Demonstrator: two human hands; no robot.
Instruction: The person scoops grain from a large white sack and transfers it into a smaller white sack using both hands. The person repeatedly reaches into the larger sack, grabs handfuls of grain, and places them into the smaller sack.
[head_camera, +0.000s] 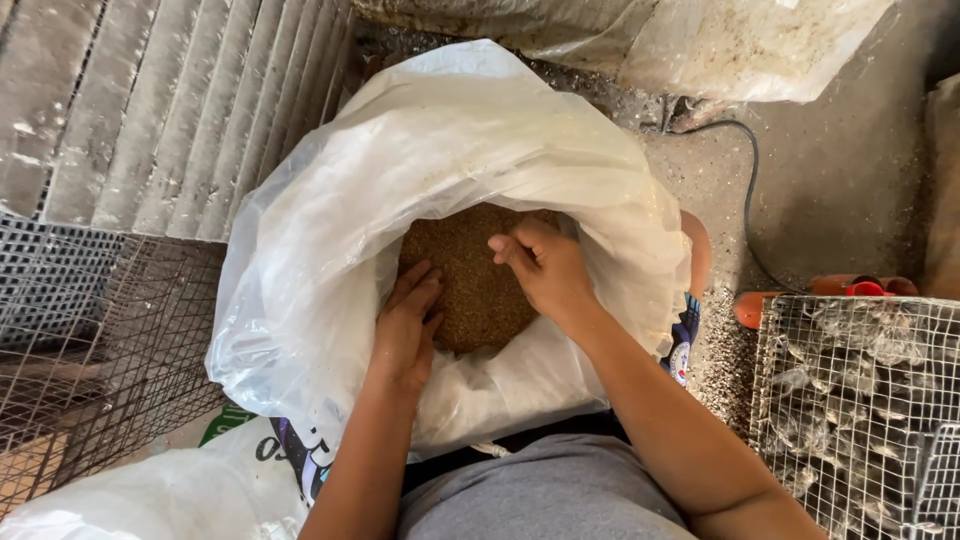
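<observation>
Far left: corrugated metal sheeting (170, 100) leaning above an empty wire cage (90, 360). Near left: a second white sack (150, 495), lying flat.

Centre: large white plastic sack (450, 170), mouth open toward the viewer, part filled with brown granular feed (470, 290). Sack held upright between the knees (grey shorts (550, 495) visible at the near edge).

Left hand (408, 325): forearm entering from the near side, wrist straight, palm down. Fingers nearly straight and close together, tips resting on the left edge of the feed beside the sack's inner wall. Nothing clasped; hand open and flat.

Right hand (545, 265): forearm crossing in from the near right, wrist bent downward over the sack rim. Fingers curled inward and bunched, thumb tucked toward them, knuckles uppermost just above the feed. Partly closed; contents of the curl, if any, not discernible from this view.

Risks, as judged from this position:
- Spillage over the near rim, caused by the slack plastic sagging under forearm pressure.
- Collapse of the sack mouth, caused by neither hand holding the rim.
- Grains scattering to the floor (already littered) if lifted in a loose fist.

Right: black cable (750, 200) across the concrete floor (840, 170), an orange feeder (830, 290), then a wire cage of small birds (860, 400) at the near right.
</observation>
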